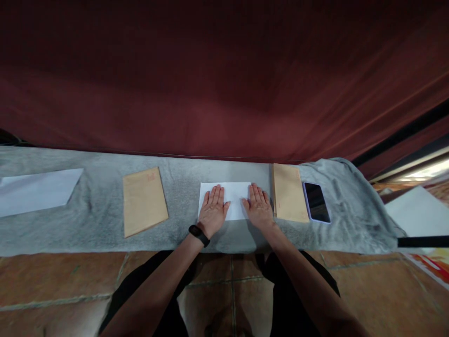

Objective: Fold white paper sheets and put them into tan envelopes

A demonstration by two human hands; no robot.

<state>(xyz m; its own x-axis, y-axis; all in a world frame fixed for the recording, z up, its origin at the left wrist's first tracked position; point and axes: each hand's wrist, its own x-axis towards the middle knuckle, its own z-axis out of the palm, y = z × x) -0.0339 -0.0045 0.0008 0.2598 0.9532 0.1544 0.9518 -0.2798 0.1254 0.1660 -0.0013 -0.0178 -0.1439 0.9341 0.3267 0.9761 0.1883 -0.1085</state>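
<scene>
A folded white sheet of paper lies on a grey cloth covering a low surface in front of me. My left hand, with a black band at the wrist, lies flat on the paper's left half, fingers stretched out. My right hand lies flat on its right edge, fingers likewise out. Neither hand holds anything. A brown envelope lies to the left of the paper. A second brown envelope lies just right of my right hand.
A phone with a dark screen lies beside the right envelope. A large white sheet rests at the far left of the cloth. A dark red curtain hangs behind. More white paper sits at the right. Tiled floor is below.
</scene>
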